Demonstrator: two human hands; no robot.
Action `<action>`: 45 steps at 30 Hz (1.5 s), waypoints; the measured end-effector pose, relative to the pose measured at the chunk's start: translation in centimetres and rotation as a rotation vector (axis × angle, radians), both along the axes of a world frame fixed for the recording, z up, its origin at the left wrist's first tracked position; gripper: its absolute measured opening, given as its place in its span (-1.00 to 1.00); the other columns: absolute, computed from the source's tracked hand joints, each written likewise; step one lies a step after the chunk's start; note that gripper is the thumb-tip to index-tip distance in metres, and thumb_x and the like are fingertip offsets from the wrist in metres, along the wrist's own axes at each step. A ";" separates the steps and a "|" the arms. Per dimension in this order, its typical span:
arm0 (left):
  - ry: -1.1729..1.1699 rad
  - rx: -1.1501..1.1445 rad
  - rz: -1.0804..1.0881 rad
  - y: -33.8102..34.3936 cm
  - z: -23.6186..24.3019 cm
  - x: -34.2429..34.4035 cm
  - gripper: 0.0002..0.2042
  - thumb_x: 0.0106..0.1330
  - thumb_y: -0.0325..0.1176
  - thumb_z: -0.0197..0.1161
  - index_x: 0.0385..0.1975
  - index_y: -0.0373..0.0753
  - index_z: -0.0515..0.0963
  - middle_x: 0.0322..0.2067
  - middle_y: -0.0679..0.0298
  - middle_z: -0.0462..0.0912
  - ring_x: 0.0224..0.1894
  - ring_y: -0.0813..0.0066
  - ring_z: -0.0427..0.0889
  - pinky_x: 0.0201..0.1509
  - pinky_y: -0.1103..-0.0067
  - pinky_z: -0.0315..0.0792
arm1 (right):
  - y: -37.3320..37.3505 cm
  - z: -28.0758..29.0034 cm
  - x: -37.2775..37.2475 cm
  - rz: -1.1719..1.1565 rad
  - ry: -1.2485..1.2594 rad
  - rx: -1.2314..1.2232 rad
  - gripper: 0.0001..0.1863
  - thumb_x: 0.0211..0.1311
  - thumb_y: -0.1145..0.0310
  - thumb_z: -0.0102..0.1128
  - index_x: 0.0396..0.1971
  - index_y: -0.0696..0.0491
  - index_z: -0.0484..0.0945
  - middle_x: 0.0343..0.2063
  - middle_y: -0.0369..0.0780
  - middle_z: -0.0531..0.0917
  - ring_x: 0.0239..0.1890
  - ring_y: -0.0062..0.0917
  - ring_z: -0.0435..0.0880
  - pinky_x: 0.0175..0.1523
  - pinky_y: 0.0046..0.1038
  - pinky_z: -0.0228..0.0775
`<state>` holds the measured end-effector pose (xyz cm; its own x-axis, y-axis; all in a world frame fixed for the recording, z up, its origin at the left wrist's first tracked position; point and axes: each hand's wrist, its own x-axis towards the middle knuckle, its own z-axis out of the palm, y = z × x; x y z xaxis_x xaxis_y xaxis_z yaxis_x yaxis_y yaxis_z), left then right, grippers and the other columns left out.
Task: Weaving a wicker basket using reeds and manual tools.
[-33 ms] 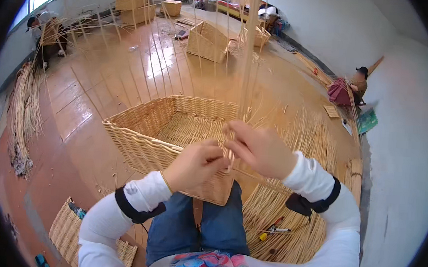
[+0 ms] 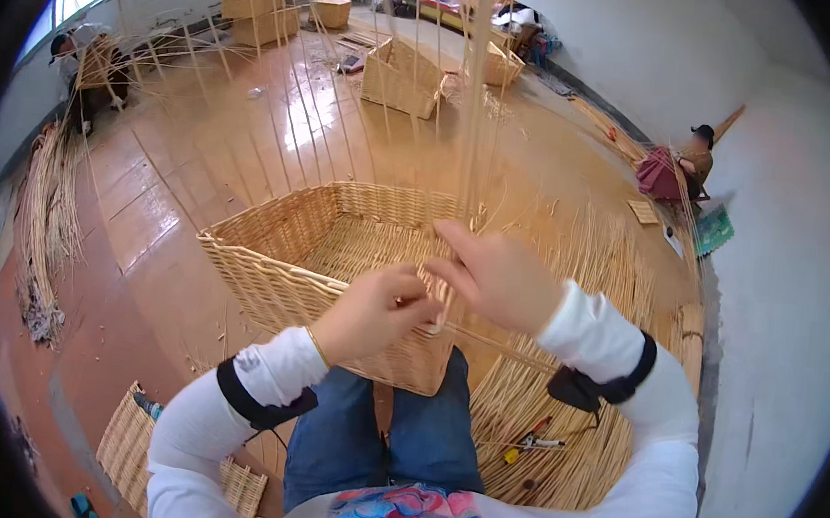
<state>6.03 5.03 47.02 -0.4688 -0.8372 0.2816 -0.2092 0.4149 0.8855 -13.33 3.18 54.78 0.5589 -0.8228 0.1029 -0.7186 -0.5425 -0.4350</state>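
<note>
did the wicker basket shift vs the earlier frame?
No. The wicker basket sits the same against the floor tiles and the person's knees, with the left hand and right hand at its near rim.

Glossy wooden floor [image 2: 179,194] under daylight glare; bundle of long reeds [image 2: 48,204] along the left wall; flat woven panel [image 2: 133,441] lower left; pliers [image 2: 537,443] on loose willow rods [image 2: 606,272] at right; finished wicker boxes [image 2: 404,75] farther back; seated person [image 2: 87,63] far left; another person [image 2: 687,158] by the right wall.
</note>
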 end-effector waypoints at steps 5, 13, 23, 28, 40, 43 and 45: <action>-0.027 0.207 0.050 -0.6 0.3 0.3 -0.76 0.22 -0.35 0.32 -0.56 -0.41 0.53 -0.50 0.24 0.43 -0.42 0.49 0.41 -0.33 0.52 0.30 | -3.6 0.4 -1.6 0.158 0.099 -0.108 -0.62 0.35 0.06 0.05 -0.12 0.09 0.50 -0.56 -0.22 0.66 -0.47 -0.48 0.69 -0.36 -0.39 0.50; -0.118 0.252 0.019 -0.5 0.5 0.2 -0.75 0.25 -0.31 0.32 -0.55 -0.38 0.55 -0.51 0.29 0.43 -0.40 0.52 0.45 -0.30 0.54 0.34 | -10.3 -0.3 -1.8 -0.076 -0.582 0.974 -0.43 0.45 0.01 -0.11 0.28 0.09 0.24 -0.06 -0.17 0.63 -0.11 -0.55 0.57 -0.11 -0.47 0.48; -0.291 0.643 -0.130 -3.3 1.2 -0.6 -0.75 0.30 -0.28 0.28 -0.52 -0.29 0.49 -0.57 0.42 0.49 -0.47 0.68 0.48 -0.39 0.64 0.40 | -12.8 -0.4 -3.7 0.272 -0.691 0.422 -0.71 0.33 0.43 0.12 -0.01 0.08 0.31 -0.37 -0.23 0.65 -0.39 -0.64 0.59 -0.29 -0.58 0.45; -0.315 0.863 -0.345 -5.8 1.6 -0.6 -0.80 0.35 -0.27 0.26 -0.43 -0.22 0.47 -0.55 0.51 0.43 -0.49 0.77 0.40 -0.45 0.71 0.31 | -12.3 -6.1 -6.9 0.001 -0.917 0.556 -0.77 0.32 0.42 0.14 -0.17 0.14 0.30 -0.35 -0.12 0.63 -0.50 -0.57 0.58 -0.33 -0.51 0.48; -0.352 0.522 -0.703 -12.4 0.5 -1.7 -0.44 0.24 -0.12 0.34 0.21 -0.18 0.41 0.44 0.07 -0.03 0.39 0.24 0.14 0.33 0.41 0.20 | -13.4 -14.4 -10.5 -0.238 -0.569 0.294 -0.47 0.17 -0.01 0.29 -0.15 0.18 0.47 -0.24 -0.12 0.61 -0.16 -0.41 0.59 -0.03 -0.37 0.42; -0.342 0.553 -0.740 -13.1 -0.3 -2.1 -0.55 0.28 -0.19 0.31 0.15 -0.18 0.49 0.44 0.14 -0.03 0.43 0.30 0.06 0.33 0.42 0.22 | -13.3 -13.3 -10.6 -0.389 -0.159 0.241 -0.38 0.11 -0.19 0.23 -0.22 0.15 0.53 -0.24 -0.08 0.63 -0.09 -0.28 0.55 0.01 -0.27 0.38; -0.354 0.493 -0.757 -13.0 -0.5 -2.1 -0.59 0.31 -0.21 0.28 0.12 -0.18 0.52 0.44 0.14 -0.01 0.43 0.31 0.07 0.30 0.44 0.26 | -13.5 -11.9 -10.9 -0.317 -0.007 0.193 -0.36 0.08 -0.24 0.20 -0.24 0.12 0.55 -0.25 -0.08 0.64 -0.05 -0.24 0.52 0.06 -0.25 0.35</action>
<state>3.95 -8.01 46.48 -0.9223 -0.2648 -0.2814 -0.3272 0.1481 0.9333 -24.21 -10.27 42.88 0.2730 -0.9596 -0.0679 -0.8346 -0.2011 -0.5128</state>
